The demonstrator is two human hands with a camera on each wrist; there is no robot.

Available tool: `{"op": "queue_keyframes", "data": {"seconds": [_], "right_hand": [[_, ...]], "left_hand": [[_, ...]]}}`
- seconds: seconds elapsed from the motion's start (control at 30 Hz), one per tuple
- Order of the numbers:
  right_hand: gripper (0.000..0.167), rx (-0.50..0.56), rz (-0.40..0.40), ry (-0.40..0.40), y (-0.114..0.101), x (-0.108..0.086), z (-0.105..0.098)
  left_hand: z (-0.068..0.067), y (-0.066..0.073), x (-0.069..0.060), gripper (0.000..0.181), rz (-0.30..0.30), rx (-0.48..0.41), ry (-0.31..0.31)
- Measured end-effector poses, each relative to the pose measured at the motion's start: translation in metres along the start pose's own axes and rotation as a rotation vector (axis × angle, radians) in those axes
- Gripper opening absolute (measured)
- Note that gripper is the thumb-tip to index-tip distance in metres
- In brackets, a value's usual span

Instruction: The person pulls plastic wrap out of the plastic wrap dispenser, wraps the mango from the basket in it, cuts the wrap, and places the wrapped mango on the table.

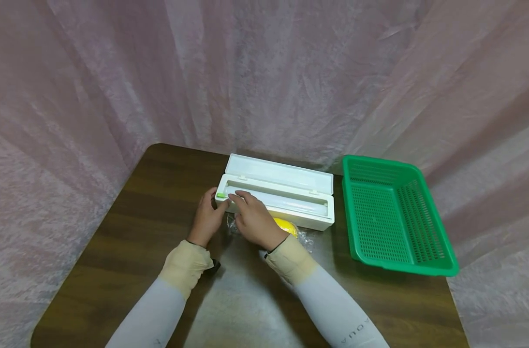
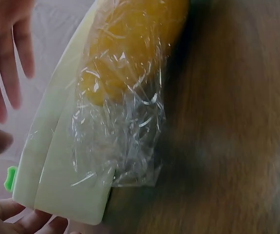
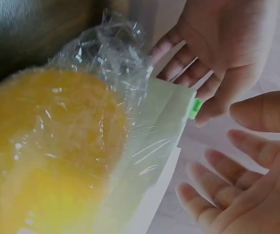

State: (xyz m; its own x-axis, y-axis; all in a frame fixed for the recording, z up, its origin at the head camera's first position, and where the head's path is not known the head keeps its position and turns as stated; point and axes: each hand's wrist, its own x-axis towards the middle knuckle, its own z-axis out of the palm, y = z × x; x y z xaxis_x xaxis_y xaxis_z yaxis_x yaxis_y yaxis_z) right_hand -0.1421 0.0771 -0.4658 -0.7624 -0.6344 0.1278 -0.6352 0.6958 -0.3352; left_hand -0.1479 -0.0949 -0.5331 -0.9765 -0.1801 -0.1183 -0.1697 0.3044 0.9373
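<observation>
A long white cling film dispenser [image 1: 310, 221] stands on the table with its lid [image 1: 279, 175] raised at the back and a pale film roll [image 1: 282, 200] inside. My left hand [image 1: 207, 217] grips the dispenser's left end, thumb and forefinger beside the green slider cutter [image 3: 196, 108]. Over the front edge hovers my right hand [image 1: 256, 220], its fingers spread and holding nothing in the right wrist view. A rounded yellow item [image 2: 130, 44] wrapped in crinkled clear film lies against the dispenser's front, partly hidden by my right hand in the head view.
A green plastic basket [image 1: 353, 237] with perforated walls stands to the right of the dispenser. The brown wooden table [image 1: 129, 232] has a rounded back left corner. Pinkish draped curtains [image 1: 282, 72] hang behind and on both sides.
</observation>
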Motion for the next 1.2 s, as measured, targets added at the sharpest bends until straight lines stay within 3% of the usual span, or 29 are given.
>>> {"op": "queue_keyframes", "data": {"seconds": [0.1,0.3,0.53,0.77,0.9,1.2], "right_hand": [[0.051,-0.054,-0.048,0.017,0.002,0.009,0.003],[0.054,-0.05,-0.111,0.032,0.006,0.022,0.006],[0.062,-0.159,-0.131,-0.001,0.008,0.032,0.011],[0.06,-0.215,-0.079,-0.074,0.007,0.035,0.015],[0.064,-0.241,-0.065,-0.074,0.008,0.034,0.017],[0.067,-0.221,-0.05,-0.052,0.008,0.033,0.019]], "left_hand": [[0.002,-0.001,0.002,0.059,-0.003,-0.069,-0.007],[0.002,-0.002,0.002,0.056,-0.045,-0.235,-0.055],[0.002,-0.005,0.002,0.055,-0.079,-0.245,-0.056],[0.005,-0.006,0.004,0.056,-0.01,-0.318,-0.069],[0.007,-0.006,0.004,0.059,0.008,-0.291,-0.06],[0.008,-0.006,-0.002,0.065,-0.049,-0.162,-0.028]]}}
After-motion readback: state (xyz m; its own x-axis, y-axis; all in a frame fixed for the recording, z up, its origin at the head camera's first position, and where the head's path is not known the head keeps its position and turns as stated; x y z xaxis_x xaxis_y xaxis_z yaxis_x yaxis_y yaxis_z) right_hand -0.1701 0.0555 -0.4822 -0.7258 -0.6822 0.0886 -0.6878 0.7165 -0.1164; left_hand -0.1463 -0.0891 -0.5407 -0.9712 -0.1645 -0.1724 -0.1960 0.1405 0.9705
